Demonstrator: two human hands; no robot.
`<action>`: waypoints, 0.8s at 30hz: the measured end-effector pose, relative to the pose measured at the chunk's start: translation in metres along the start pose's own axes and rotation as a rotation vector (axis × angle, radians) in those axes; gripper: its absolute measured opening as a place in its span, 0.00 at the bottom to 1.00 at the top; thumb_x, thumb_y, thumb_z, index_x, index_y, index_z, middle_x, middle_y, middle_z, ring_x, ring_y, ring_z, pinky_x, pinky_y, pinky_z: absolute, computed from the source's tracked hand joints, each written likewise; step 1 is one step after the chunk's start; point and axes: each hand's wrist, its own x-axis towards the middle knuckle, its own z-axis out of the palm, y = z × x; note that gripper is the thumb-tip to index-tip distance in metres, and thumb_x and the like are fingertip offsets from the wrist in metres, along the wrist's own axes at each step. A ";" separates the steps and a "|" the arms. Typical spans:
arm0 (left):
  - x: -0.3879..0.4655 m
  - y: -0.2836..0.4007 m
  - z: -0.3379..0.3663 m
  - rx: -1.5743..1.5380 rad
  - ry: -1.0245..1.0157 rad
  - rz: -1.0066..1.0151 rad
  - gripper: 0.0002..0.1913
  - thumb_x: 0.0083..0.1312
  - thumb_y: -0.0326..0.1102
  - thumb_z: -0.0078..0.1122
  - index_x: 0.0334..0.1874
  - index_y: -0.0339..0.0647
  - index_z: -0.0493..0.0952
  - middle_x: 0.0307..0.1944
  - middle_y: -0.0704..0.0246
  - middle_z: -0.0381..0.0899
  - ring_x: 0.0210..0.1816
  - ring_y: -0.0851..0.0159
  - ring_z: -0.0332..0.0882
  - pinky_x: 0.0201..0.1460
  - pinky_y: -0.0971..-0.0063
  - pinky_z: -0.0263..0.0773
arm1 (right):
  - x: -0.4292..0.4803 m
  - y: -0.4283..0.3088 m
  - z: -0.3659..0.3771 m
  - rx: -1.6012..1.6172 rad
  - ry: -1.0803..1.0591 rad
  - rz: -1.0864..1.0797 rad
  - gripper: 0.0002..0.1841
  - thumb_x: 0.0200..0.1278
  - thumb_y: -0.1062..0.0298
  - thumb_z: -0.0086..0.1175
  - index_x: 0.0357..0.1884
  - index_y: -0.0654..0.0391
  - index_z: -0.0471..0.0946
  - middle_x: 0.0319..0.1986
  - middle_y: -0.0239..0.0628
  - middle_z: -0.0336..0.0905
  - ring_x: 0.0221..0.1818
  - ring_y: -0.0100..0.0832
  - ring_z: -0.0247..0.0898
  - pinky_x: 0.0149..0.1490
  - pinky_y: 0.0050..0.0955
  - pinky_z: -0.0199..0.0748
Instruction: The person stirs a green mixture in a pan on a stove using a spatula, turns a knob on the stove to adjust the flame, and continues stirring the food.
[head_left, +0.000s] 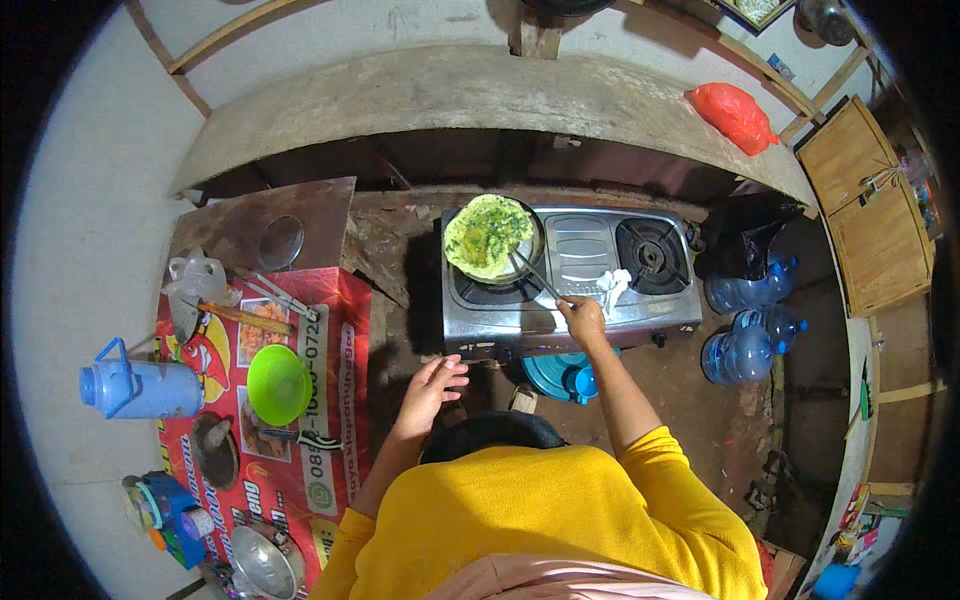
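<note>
A green-flecked omelette (484, 234) lies in a round frying pan (534, 262) on the left burner of a two-burner gas stove (577, 255). It reaches over the pan's left rim. My right hand (583, 321) is shut on the dark handle of a long thin utensil (541, 282), probably a turner. The utensil's far end meets the omelette's lower right edge; its blade is hard to make out. My left hand (435, 381) holds nothing, its fingers apart, just before the stove's front left corner. A crumpled white cloth or tissue (615, 287) lies near the right burner (651, 256).
On a red printed banner (349, 375) at left stand a green bowl (279, 385), a blue thermos jug (150, 386), a stone mortar (214, 454) and a knife (281, 434). Large water bottles (739, 352) lie at right. A teal basin (547, 371) sits below the stove.
</note>
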 end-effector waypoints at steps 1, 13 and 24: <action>0.001 0.000 0.000 -0.001 -0.006 0.007 0.21 0.67 0.45 0.43 0.54 0.37 0.66 0.46 0.64 0.74 0.43 0.68 0.73 0.42 0.78 0.68 | 0.001 0.005 0.001 -0.006 0.000 -0.014 0.16 0.53 0.53 0.52 0.36 0.53 0.80 0.32 0.49 0.77 0.37 0.47 0.73 0.44 0.38 0.69; 0.001 0.002 0.003 -0.002 -0.011 0.005 0.20 0.67 0.45 0.43 0.54 0.37 0.66 0.45 0.63 0.74 0.43 0.69 0.73 0.41 0.78 0.68 | -0.012 0.002 -0.021 -0.045 0.009 0.019 0.15 0.53 0.54 0.53 0.37 0.52 0.80 0.35 0.47 0.77 0.39 0.46 0.73 0.46 0.38 0.69; 0.001 0.005 0.007 0.006 -0.007 0.003 0.20 0.66 0.45 0.44 0.53 0.37 0.67 0.46 0.63 0.74 0.43 0.68 0.74 0.41 0.78 0.68 | 0.004 -0.032 -0.016 -0.230 0.047 -0.026 0.16 0.53 0.51 0.52 0.29 0.55 0.80 0.27 0.49 0.77 0.34 0.48 0.74 0.39 0.41 0.72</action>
